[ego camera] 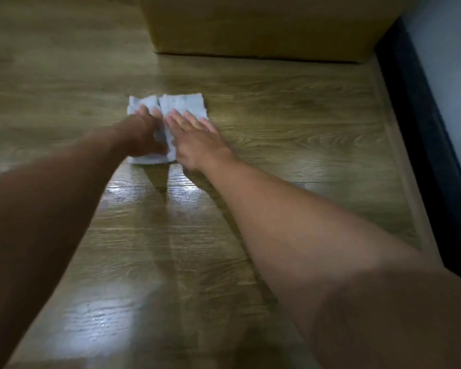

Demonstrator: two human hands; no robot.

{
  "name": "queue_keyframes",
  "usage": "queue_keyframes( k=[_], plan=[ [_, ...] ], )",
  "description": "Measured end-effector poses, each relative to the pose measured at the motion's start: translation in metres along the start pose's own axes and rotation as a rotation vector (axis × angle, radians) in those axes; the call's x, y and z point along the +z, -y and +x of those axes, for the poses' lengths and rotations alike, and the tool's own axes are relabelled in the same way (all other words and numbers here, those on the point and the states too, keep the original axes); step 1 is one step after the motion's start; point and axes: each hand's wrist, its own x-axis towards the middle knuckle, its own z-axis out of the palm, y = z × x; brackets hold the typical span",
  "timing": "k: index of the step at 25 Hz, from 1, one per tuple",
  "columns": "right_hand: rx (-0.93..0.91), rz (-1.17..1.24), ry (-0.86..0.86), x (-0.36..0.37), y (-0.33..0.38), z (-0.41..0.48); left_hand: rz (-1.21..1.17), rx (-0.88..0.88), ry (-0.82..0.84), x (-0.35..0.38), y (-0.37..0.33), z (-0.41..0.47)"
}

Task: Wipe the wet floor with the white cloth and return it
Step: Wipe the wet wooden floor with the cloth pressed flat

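Head view: cloth (183, 105) is lying on the floor (304, 123), on the near side of a box (264, 25) and apart from it. Right hand (197, 139) is pressing flat on its right half, fingers straight and spread, gripping nothing. Left hand (140, 137) is resting on the left half, just beside the right; blur is hiding whether its fingers are curling into the fabric. Wet sheen is showing on the boards between the forearms.
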Motion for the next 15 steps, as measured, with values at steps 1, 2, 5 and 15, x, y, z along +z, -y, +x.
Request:
queue_keyframes(
  k=[1,2,5,15],
  plan=[
    [0.003,0.005,-0.01,-0.001,-0.003,0.013,0.005,0.005,-0.021,-0.005,0.001,0.011],
    [-0.002,0.014,-0.022,0.001,-0.004,0.02,0.015,-0.002,-0.024,-0.008,0.002,0.018],
    [-0.027,0.029,-0.054,0.006,-0.006,0.002,0.004,-0.002,0.001,0.002,0.0,0.012],
    [0.076,0.105,-0.063,0.013,-0.047,-0.068,0.031,0.088,0.106,0.032,-0.068,-0.009]
  ],
)
